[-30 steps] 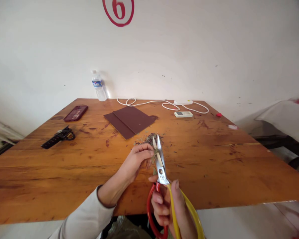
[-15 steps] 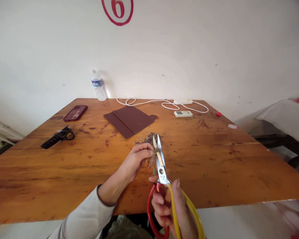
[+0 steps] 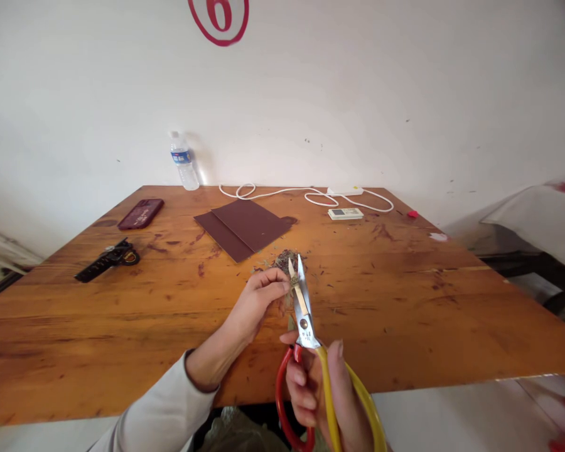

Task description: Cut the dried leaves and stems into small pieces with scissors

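right grip (image 3: 327, 392): wrapped around the handles, one red, one yellow, of the scissors (image 3: 304, 324).
left grip (image 3: 258, 298): thumb and fingers pinching a small dried piece (image 3: 294, 282) at the blades.
scissors: blades slightly parted, tips pointing away from the person.
clippings (image 3: 282, 258): scattered heap just beyond the left grip, on the wooden desk (image 3: 405, 320).
far side of desk: overlapping brown sheets (image 3: 254, 225); upright bottle (image 3: 184, 168) by the wall (image 3: 311, 88).
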Demonstrator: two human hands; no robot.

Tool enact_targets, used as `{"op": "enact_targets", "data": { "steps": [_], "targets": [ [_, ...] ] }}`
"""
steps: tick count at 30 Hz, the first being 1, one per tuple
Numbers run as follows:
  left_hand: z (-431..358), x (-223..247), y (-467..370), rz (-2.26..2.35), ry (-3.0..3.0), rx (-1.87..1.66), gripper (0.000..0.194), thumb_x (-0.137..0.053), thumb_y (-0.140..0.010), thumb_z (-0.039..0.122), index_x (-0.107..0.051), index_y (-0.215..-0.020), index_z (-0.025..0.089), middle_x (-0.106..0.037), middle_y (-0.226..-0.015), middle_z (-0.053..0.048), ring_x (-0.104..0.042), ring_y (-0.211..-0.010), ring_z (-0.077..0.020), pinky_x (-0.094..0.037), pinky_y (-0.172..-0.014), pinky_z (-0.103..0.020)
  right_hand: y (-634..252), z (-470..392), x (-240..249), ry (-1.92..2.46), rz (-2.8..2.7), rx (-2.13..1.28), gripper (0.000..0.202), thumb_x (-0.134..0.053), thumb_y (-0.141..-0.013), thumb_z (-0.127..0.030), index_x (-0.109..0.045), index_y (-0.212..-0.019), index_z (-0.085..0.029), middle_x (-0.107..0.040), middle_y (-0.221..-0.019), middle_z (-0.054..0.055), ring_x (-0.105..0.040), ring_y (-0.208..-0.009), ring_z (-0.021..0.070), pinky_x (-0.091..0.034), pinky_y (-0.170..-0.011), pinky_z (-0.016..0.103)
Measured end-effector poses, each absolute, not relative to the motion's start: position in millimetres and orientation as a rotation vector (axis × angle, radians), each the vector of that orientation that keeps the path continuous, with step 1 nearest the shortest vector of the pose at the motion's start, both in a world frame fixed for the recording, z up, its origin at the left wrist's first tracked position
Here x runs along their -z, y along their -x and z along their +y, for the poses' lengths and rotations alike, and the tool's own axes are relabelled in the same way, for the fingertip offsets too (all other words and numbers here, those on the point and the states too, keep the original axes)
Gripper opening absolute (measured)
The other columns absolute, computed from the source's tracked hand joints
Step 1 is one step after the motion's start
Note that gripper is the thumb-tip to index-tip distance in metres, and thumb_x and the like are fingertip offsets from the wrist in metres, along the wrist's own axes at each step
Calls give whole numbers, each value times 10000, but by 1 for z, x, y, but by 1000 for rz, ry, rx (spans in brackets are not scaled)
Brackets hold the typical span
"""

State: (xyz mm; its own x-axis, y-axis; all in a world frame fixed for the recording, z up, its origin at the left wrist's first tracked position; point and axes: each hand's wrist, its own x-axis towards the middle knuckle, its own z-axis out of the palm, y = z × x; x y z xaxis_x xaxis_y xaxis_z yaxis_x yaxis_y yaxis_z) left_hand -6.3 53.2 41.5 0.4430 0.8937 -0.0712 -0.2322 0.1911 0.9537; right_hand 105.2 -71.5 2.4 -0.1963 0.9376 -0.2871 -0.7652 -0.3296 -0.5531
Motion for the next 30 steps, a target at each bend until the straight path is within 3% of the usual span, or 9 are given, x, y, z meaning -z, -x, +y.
{"op": "enact_targets", "data": {
  "steps": [3, 7, 14, 20, 25, 30],
  "targets": [
    [52, -42, 6, 828, -1150, -972, 180, -646, -709, 284, -536, -608, 183, -504, -516, 37, -441, -471, -92, -348, -507, -237, -105, -66, 5, 664, -404, -1813, 843, -647, -615, -838, -642, -1097, -146, -587, -652, -15, -471, -421, 79, -347, -363, 195],
    [49, -47, 6, 892, -1240, -1038, 203, -625, -710, 280, -502, -577, 188, -448, -472, 54, -375, -446, -80, -288, -482, -235, -109, -63, 14, 705, -488, -1829, 908, -600, -600, -877, -605, -1105, -123, -661, -696, 41, -577, -450, 142, -367, -367, 228],
    [43, -60, 4, 996, -1380, -1062, 220, -607, -689, 255, -469, -529, 194, -410, -479, 61, -337, -465, -79, -264, -475, -240, -110, -63, 15, 742, -538, -1822, 888, -602, -604, -875, -613, -1103, -140, -683, -690, 48, -579, -439, 149, -416, -368, 246],
    [42, -55, 4, 1042, -1335, -1156, 191, -596, -702, 241, -481, -556, 197, -396, -490, 64, -335, -467, -83, -273, -476, -238, -113, -63, 15, 713, -596, -1876, 942, -595, -552, -900, -600, -1129, -155, -703, -696, 59, -651, -481, 212, -458, -404, 293],
    [40, -57, 5, 1106, -1427, -1170, 180, -583, -680, 220, -465, -546, 197, -395, -519, 54, -339, -504, -92, -276, -484, -234, -112, -64, 16, 736, -660, -1843, 896, -593, -591, -881, -587, -1123, -159, -696, -749, 62, -638, -497, 193, -430, -381, 263],
    [39, -62, 4, 1085, -1512, -1104, 180, -563, -669, 227, -447, -534, 201, -384, -532, 49, -333, -519, -97, -275, -493, -242, -106, -63, 18, 726, -584, -1793, 798, -684, -640, -790, -567, -1113, -159, -625, -694, -7, -481, -393, 90, -405, -367, 230]
  ]
}}
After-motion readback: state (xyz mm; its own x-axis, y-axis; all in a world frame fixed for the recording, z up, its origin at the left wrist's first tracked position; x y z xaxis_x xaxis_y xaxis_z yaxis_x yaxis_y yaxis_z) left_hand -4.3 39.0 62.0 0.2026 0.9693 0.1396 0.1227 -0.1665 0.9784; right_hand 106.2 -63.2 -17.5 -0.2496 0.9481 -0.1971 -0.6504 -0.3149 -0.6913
